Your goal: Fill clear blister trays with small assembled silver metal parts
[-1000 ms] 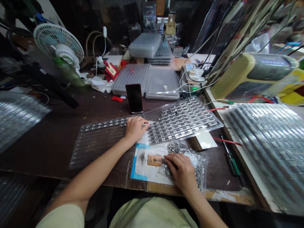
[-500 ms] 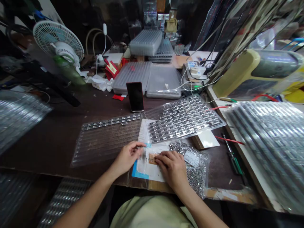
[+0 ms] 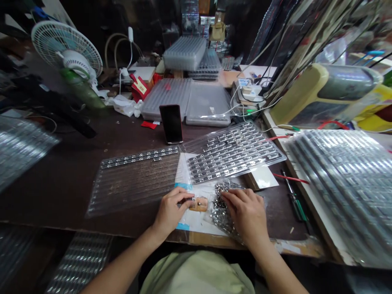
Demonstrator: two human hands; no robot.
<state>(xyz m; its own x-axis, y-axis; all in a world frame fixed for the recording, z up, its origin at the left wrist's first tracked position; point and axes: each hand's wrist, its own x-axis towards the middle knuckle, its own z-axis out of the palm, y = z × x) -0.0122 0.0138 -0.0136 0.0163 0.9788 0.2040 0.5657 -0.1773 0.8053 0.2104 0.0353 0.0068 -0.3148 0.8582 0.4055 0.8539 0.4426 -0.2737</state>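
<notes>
My left hand [image 3: 170,212] rests on a white sheet [image 3: 196,218] at the table's near edge, its thumb and fingers pinched on a small metal part beside a tan block [image 3: 199,203]. My right hand [image 3: 247,214] lies on a heap of small metal parts in a clear bag [image 3: 223,212], fingertips curled into the heap. A mostly bare clear tray [image 3: 134,179] with one row of parts along its far edge lies left of the sheet. A filled clear tray [image 3: 232,153] lies just beyond the hands.
A black phone [image 3: 171,123] stands upright behind the trays. A fan [image 3: 65,51] is at the far left. Stacked clear trays [image 3: 346,183] fill the right side, with a screwdriver [image 3: 292,198] beside them. More tray stacks [image 3: 186,53] sit at the back.
My left hand came back from the left tray's far row to the white sheet and pinched a part. My right hand shifted from the tan block onto the heap of parts.
</notes>
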